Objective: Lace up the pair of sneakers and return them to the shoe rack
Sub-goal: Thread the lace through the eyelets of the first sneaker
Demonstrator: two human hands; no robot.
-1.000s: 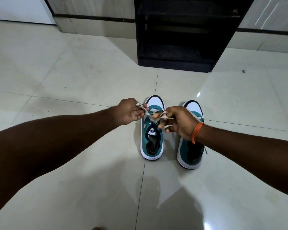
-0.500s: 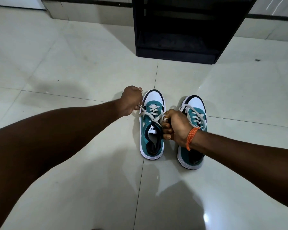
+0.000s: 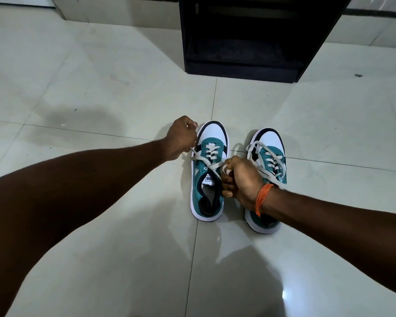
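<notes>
Over left sneaker (image 3: pixel 208 177): left hand (image 3: pixel 181 139), right hand (image 3: pixel 239 179) clench lace (image 3: pixel 202 159) ends; right sneaker (image 3: pixel 267 161) heel hidden.

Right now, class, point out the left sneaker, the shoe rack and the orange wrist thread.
left sneaker (image 3: pixel 212 133), head view, white toe cap.
shoe rack (image 3: pixel 240 70), head view, bottom front edge.
orange wrist thread (image 3: pixel 262 195), head view, band across wrist.

Head view, looking steeply down at floor (image 3: pixel 101 88).

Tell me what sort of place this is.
Probably a home entryway or hall: a glossy tiled floor, a dark shoe rack against the wall, and a pair of sneakers on the tiles.
</notes>
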